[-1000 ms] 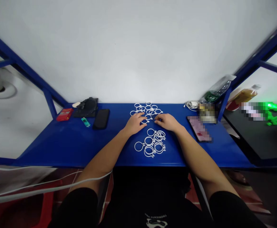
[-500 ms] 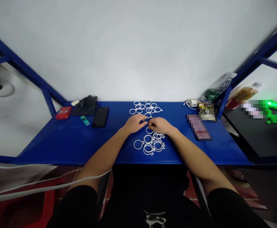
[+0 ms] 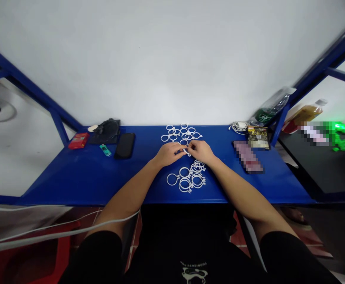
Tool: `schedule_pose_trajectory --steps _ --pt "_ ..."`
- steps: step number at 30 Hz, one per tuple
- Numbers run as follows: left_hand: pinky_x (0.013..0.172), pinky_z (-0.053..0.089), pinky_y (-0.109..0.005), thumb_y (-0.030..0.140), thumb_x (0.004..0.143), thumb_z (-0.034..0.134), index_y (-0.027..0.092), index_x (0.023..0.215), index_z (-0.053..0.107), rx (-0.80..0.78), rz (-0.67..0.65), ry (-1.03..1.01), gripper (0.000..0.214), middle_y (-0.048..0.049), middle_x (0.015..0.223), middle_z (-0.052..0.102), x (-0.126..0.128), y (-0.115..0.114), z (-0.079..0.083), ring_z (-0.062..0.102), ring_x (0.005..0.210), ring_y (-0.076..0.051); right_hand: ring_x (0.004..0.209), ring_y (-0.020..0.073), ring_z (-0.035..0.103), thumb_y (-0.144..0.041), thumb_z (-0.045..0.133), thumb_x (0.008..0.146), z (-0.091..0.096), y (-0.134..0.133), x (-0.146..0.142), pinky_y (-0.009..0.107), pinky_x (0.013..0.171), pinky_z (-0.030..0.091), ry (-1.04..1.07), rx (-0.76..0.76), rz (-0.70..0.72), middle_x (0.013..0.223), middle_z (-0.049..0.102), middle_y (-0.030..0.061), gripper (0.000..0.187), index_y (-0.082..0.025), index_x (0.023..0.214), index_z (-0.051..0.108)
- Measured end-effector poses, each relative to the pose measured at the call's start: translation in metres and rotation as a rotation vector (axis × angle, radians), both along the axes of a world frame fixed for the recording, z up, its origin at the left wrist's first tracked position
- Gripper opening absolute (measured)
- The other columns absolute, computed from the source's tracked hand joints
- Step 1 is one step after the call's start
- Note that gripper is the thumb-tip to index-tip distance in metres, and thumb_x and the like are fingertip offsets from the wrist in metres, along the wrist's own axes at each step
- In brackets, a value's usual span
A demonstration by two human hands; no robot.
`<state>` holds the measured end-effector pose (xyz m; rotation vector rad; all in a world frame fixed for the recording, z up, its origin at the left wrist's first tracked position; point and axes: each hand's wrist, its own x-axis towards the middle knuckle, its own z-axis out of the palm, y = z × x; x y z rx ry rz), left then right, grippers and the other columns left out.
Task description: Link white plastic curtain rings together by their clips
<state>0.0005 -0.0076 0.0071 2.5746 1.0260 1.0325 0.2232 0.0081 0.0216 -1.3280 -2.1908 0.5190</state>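
Between my two hands is a white curtain ring [image 3: 187, 152], partly covered by the fingers. My left hand [image 3: 169, 154] is closed on its left side, thumb and index finger pinched at the ring. From the right, my right hand [image 3: 201, 152] grips the same ring with bent fingertips. Nearer to me lies a loose group of white rings [image 3: 185, 184] with small eyelets, some overlapping. A second group of white rings [image 3: 173, 137] is spread beyond the hands, close to the wall.
The blue table [image 3: 80, 177] meets a white wall. At left lie a black phone [image 3: 124, 146], a red box [image 3: 78, 141], a teal object [image 3: 105, 150] and a black bag [image 3: 105, 131]. At right are a white cable [image 3: 238, 127], a packet [image 3: 258, 137] and a plastic bottle [image 3: 271, 108].
My right hand has lifted a ring from the near group and moved it slightly away from me. That ring now sits between both hands. My left hand has barely shifted.
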Motion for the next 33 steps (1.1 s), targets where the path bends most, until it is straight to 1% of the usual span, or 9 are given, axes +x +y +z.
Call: schedule_pose_trajectory --steps 5,8,10,14,18,21,25,29,33 --pt "0.081 0.056 -0.032 0.035 0.099 0.068 0.022 0.109 0.077 -0.016 0.057 -0.027 0.019 -0.0032 0.090 0.077 -0.001 0.001 0.001 0.070 0.078 -0.016 0.065 0.0148 0.061 -0.030 0.061 0.095 -0.006 0.004 0.004 0.025 0.063 0.041 0.122 0.044 0.128 0.075 0.073 0.0008 0.015 -0.020 0.089 0.071" --pt "0.079 0.056 -0.031 0.035 0.096 0.071 0.022 0.107 0.078 -0.050 0.129 -0.072 0.018 -0.0020 0.089 0.078 -0.003 0.003 0.001 0.069 0.074 -0.015 0.078 0.0180 0.068 -0.029 0.055 0.099 -0.005 0.005 0.005 0.027 0.072 0.048 0.178 0.094 0.150 0.089 0.077 0.0042 0.020 -0.020 0.103 0.073" --pt "0.077 0.056 -0.031 0.035 0.095 0.072 0.022 0.105 0.078 -0.064 0.178 -0.103 0.018 -0.0018 0.088 0.078 -0.003 0.003 0.001 0.070 0.073 -0.015 0.083 0.0192 0.071 -0.026 0.054 0.098 -0.005 0.004 0.005 0.029 0.077 0.050 0.220 0.112 0.154 0.096 0.079 0.0057 0.023 -0.020 0.109 0.074" --pt "0.074 0.056 -0.031 0.037 0.093 0.073 0.021 0.097 0.078 -0.075 0.243 -0.110 0.017 -0.0025 0.086 0.078 -0.005 0.005 -0.002 0.070 0.072 -0.016 0.073 0.0172 0.068 -0.029 0.061 0.093 -0.007 0.004 0.004 0.028 0.071 0.051 0.270 0.075 0.171 0.089 0.078 0.0043 0.027 -0.019 0.114 0.076" --pt "0.074 0.055 -0.031 0.038 0.093 0.075 0.022 0.094 0.077 -0.084 0.185 -0.058 0.016 -0.0014 0.083 0.075 -0.005 0.007 -0.004 0.068 0.073 -0.016 0.070 0.0170 0.067 -0.040 0.066 0.096 -0.009 0.005 0.005 0.029 0.070 0.052 0.262 0.070 0.176 0.089 0.079 0.0052 0.031 -0.019 0.115 0.077" --pt "0.078 0.055 -0.033 0.038 0.092 0.076 0.021 0.097 0.077 -0.056 0.154 -0.037 0.018 -0.0019 0.082 0.071 -0.005 0.007 -0.003 0.067 0.079 -0.018 0.077 0.0185 0.070 -0.038 0.062 0.099 -0.008 0.005 0.005 0.030 0.074 0.053 0.234 0.102 0.207 0.097 0.081 0.0066 0.026 -0.020 0.111 0.077" --pt "0.088 0.057 -0.037 0.043 0.092 0.076 0.021 0.112 0.075 0.016 0.156 -0.080 0.029 -0.0057 0.097 0.072 -0.005 0.005 0.001 0.068 0.095 -0.021 0.086 0.0205 0.073 -0.032 0.059 0.101 0.000 0.000 0.003 0.032 0.081 0.054 0.204 0.146 0.284 0.098 0.080 0.0072 0.021 -0.021 0.104 0.076" --pt "0.101 0.056 -0.044 0.042 0.091 0.077 0.022 0.123 0.071 0.039 0.144 -0.096 0.038 -0.0087 0.117 0.072 -0.004 0.003 0.003 0.067 0.111 -0.025 0.089 0.0215 0.073 -0.031 0.056 0.102 0.007 -0.005 0.002 0.033 0.084 0.055 0.162 0.177 0.314 0.099 0.079 0.0077 0.021 -0.022 0.104 0.074" --pt "0.100 0.057 -0.044 0.038 0.095 0.072 0.022 0.119 0.073 -0.006 0.087 -0.075 0.029 -0.0082 0.115 0.076 -0.002 0.002 0.001 0.070 0.108 -0.024 0.087 0.0205 0.072 -0.027 0.054 0.101 0.008 -0.004 0.002 0.031 0.080 0.053 0.170 0.178 0.372 0.093 0.077 0.0065 0.018 -0.021 0.098 0.071"
